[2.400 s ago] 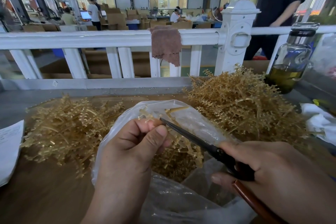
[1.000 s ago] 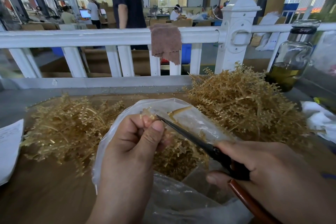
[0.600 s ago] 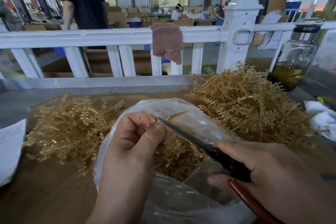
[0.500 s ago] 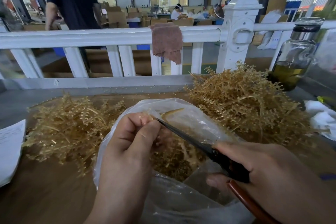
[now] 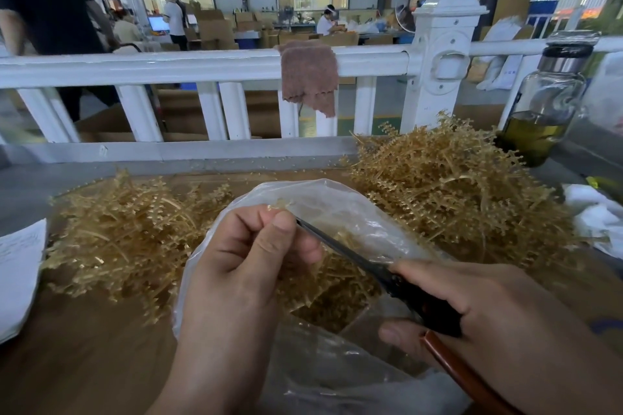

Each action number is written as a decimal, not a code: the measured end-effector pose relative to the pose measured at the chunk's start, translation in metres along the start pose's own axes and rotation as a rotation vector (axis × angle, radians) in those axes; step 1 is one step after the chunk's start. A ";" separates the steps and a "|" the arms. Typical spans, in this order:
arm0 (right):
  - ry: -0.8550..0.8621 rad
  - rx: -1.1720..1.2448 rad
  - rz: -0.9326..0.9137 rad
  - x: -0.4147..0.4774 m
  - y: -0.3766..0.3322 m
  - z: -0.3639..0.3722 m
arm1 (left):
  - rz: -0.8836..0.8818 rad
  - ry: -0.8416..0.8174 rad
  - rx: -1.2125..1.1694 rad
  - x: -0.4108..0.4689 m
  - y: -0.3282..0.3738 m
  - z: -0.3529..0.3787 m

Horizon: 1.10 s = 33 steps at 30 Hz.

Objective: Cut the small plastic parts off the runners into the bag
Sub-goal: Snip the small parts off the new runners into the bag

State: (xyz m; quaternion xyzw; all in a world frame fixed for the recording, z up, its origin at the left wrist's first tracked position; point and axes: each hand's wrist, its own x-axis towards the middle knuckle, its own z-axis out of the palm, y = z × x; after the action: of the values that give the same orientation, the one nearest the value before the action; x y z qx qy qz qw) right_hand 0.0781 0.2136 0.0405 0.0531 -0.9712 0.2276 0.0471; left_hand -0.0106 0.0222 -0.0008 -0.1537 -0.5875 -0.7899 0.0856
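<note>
The left hand (image 5: 249, 266) is pinching a runner stub (image 5: 279, 204) between thumb and fingertips over the bag (image 5: 337, 199); the right hand (image 5: 499, 320) is gripping the scissors (image 5: 364, 261), their tip touching the left thumb; cut parts (image 5: 323, 300) are lying inside the bag; the left pile (image 5: 128, 232) and right pile (image 5: 455, 192) of runners are resting on the table (image 5: 84, 347) beside it.

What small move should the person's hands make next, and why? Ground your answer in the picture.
Probably one snip: the left hand pinches a short runner stub above the open bag, and the scissors in the right hand have their tips right at that pinch. A cut piece would likely fall into the bag, which already holds golden pieces.
</note>
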 end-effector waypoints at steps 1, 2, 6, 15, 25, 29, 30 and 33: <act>-0.006 -0.007 0.004 0.000 0.000 0.000 | -0.010 -0.002 0.004 0.000 0.000 0.000; -0.011 -0.018 0.010 0.000 0.000 0.000 | -0.019 -0.004 0.003 0.000 0.000 -0.001; 0.004 -0.028 0.021 0.001 0.002 0.000 | -0.069 -0.002 -0.047 0.003 0.000 -0.003; 0.016 0.017 0.050 -0.001 0.001 -0.001 | -0.104 0.056 -0.081 0.004 0.003 -0.006; -0.001 -0.002 0.033 -0.002 0.000 -0.002 | -0.112 -0.013 -0.119 0.003 0.005 -0.005; 0.019 -0.012 0.027 -0.002 0.001 -0.002 | -0.073 -0.056 -0.146 0.003 0.001 -0.005; 0.016 -0.006 0.029 -0.002 0.001 -0.002 | -0.066 -0.054 -0.146 0.003 0.000 -0.005; 0.009 -0.004 0.027 -0.002 0.001 -0.002 | -0.049 -0.069 -0.149 0.002 0.000 -0.005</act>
State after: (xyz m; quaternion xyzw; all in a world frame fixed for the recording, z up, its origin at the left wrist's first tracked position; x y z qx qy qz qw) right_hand 0.0801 0.2160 0.0417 0.0388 -0.9720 0.2264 0.0488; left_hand -0.0137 0.0176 -0.0016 -0.1722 -0.5332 -0.8276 0.0344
